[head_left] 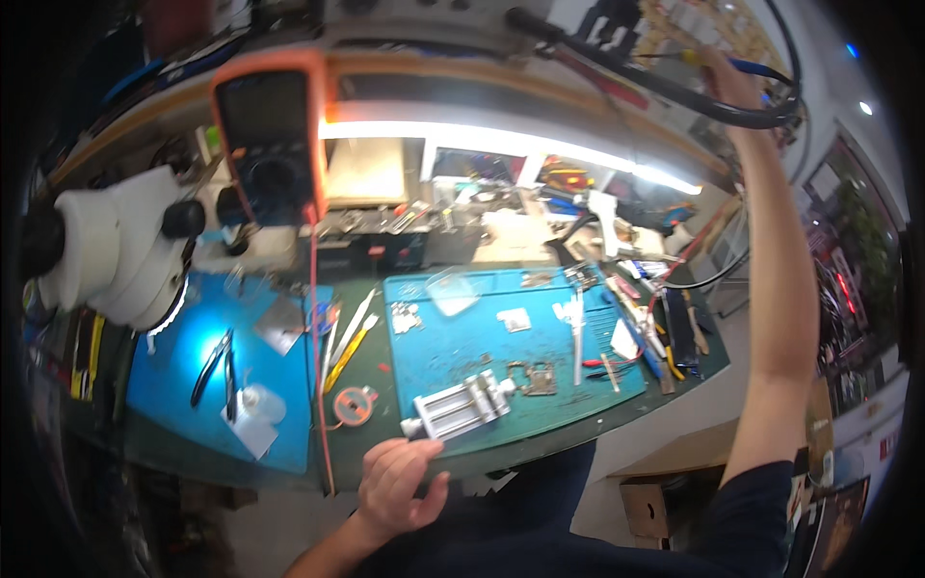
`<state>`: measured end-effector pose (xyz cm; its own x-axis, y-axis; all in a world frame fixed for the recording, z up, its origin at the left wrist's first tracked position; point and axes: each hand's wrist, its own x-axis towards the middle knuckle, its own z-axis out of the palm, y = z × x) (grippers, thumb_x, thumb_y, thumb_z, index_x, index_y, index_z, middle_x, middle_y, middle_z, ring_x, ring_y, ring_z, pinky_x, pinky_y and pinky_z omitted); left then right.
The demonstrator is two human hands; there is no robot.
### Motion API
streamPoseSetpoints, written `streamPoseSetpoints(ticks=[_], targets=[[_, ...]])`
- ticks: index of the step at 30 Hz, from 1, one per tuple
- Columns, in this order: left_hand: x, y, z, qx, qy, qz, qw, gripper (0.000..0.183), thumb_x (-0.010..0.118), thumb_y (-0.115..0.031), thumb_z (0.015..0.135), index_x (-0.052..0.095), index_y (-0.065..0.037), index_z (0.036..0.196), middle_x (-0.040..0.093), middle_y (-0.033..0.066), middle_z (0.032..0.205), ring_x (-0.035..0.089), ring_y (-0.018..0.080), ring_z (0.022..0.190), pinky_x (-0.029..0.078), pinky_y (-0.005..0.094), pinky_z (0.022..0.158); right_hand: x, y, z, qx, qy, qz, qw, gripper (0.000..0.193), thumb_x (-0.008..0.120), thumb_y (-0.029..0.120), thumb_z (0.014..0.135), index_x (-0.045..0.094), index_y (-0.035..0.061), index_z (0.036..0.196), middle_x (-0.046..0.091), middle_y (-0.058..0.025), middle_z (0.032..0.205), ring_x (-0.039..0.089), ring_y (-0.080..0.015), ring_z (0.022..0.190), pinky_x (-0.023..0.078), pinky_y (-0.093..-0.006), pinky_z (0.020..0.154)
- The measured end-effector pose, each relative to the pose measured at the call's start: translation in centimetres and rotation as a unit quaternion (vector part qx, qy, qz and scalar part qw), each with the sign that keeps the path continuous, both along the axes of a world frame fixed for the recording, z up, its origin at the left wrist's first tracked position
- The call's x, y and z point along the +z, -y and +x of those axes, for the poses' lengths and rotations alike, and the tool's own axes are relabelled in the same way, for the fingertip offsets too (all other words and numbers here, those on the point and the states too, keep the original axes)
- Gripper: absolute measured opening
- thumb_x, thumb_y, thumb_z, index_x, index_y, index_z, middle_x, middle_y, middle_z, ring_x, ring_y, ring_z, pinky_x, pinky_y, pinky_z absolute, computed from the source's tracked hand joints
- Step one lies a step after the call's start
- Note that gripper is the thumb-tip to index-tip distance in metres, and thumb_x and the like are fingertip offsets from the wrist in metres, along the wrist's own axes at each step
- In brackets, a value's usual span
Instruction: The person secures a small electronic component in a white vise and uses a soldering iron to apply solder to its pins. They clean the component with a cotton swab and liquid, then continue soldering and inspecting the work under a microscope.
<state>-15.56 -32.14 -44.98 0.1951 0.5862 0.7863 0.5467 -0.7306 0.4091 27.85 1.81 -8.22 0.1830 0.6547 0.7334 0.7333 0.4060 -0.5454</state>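
My left hand is at the near edge of the bench, fingers loosely bent and thumb apart, with nothing visible in it. Just beyond its fingertips lies a small silver clamp-type holder on the blue-green work mat; I cannot tell whether they touch. A small brownish circuit board rests to the right of the holder. My right arm stretches far up to the upper right. There my right hand is closed around what looks like a soldering iron, with a thin tip, a yellow part and a blue end.
An orange multimeter stands at the back left, its red lead running down across the bench. A white microscope overhangs the left side. Pliers, a solder wire spool and hand tools lie around. A black hose loops near my right hand.
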Motion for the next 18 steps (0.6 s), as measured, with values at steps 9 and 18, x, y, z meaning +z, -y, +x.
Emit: streamPoseSetpoints(ticks=[9,18], targets=[[-1.7,-0.1,0.0,-0.061,0.080,0.062,0.993,0.053,0.072,-0.005,0.086,0.051,0.000,0.135,0.074,0.0100,0.109,0.069,0.0228,0.096,0.056,0.0405,0.088,-1.4,-2.7,-0.6,-0.117,0.420,0.092,0.895,0.044,0.074,0.046,0.093,0.075,0.0015,0.097,0.070,-0.0040,0.078,0.065,-0.0166,0.072,0.050,-0.0322,0.066],[-1.1,4.4,-4.9,0.018,0.053,0.030,0.998,0.035,0.067,0.003,0.085,0.059,-0.005,0.118,0.072,0.0059,0.108,0.068,0.0219,0.093,0.056,0.0375,0.083,-3.2,-2.9,-6.3,-0.049,0.139,0.017,0.989,0.040,0.068,0.040,0.099,0.072,0.0039,0.116,0.068,-0.0024,0.088,0.062,-0.0148,0.078,0.049,-0.0303,0.071]])
